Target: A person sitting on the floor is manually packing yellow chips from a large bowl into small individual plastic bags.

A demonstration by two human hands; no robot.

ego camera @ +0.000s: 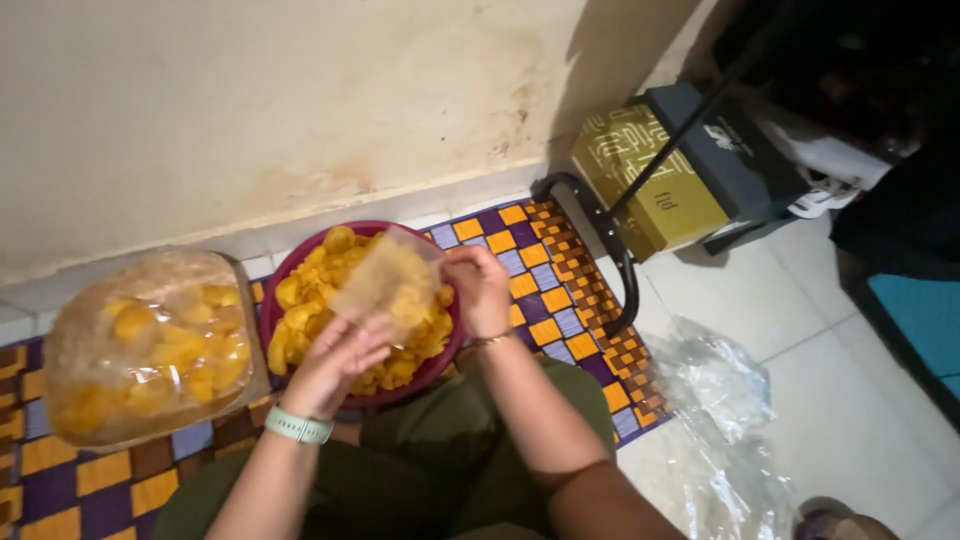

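Both hands, left hand [335, 360] and right hand [478, 290], pinch a small clear bag [385, 280] over the red bowl [290, 262] of chips. Wall and a big filled bag [150, 345] crowd it; bare tiles [830, 400] lie open rightward. Fingertips hide behind plastic.

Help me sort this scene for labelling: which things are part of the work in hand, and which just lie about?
In use: left hand, right hand, small clear bag, red bowl of yellow chips.

Lying about: large filled bag, loose plastic bags, gold box, patterned mat.

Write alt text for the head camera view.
Both hands, left hand and right hand, hold a small clear bag of yellow chips above a red bowl of chips, on a patterned mat. A large filled bag lies beside it.
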